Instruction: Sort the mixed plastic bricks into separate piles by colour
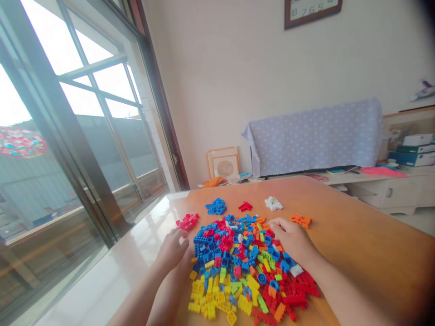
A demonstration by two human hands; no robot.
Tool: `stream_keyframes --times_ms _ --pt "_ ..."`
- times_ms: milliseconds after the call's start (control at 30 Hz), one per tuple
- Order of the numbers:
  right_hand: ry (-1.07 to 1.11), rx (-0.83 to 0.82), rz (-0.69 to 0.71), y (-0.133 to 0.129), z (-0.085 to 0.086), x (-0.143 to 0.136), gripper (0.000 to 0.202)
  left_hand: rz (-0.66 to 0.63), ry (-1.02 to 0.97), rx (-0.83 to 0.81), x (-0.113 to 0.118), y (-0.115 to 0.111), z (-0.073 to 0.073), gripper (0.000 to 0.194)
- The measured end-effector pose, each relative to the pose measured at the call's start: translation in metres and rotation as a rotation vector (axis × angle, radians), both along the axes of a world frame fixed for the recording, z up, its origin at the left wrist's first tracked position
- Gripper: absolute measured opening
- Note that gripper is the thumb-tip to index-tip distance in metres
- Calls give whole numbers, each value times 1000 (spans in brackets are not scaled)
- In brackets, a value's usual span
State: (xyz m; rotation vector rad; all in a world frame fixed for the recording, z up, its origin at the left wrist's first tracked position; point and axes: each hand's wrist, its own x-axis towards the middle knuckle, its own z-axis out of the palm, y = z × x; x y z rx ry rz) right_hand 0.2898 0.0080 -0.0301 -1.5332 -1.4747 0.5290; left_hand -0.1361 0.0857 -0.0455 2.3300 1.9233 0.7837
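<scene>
A large heap of mixed toy building bricks (234, 262) in blue, yellow, red, pink, green and orange covers the table between my forearms. My left hand (172, 248) is at the heap's left side, its thumb apart from the fingers. Its fingertips are at the near edge of a small pile of pink bricks (188, 221); whether they touch is unclear. My right hand (290, 235) reaches over the heap's upper right edge with fingers curled together. Whatever its fingertips hold, if anything, is hidden. Just beyond that hand lies a small pile of orange bricks (301, 220).
Small piles of blue bricks (216, 206), red bricks (245, 206) and white bricks (273, 203) lie toward the far side of the wooden table (356, 235). A glass window stands left. Behind the table, a dotted cloth (316, 136) drapes something on a white cabinet (401, 192).
</scene>
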Motion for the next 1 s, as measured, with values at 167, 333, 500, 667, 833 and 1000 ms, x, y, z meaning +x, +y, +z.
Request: stream_keyframes --times_ms 167,333,500,667,833,1000 --pt "65 -2 -41 6 -6 4 47 -131 -138 -10 50 -9 27 25" --pt "78 -31 -13 9 -13 7 44 -147 -351 -107 108 -23 53 27" --pt "-3 -24 5 3 -8 3 41 -191 -197 -125 142 -42 58 23" --pt "-151 -9 64 -6 -7 -13 38 -145 112 -168 149 -57 55 11" --pt "-216 -14 89 -7 -11 -19 40 -169 170 -216 149 -62 53 18" --pt "-218 -66 77 -6 -12 -19 39 -185 138 -224 147 -59 53 18"
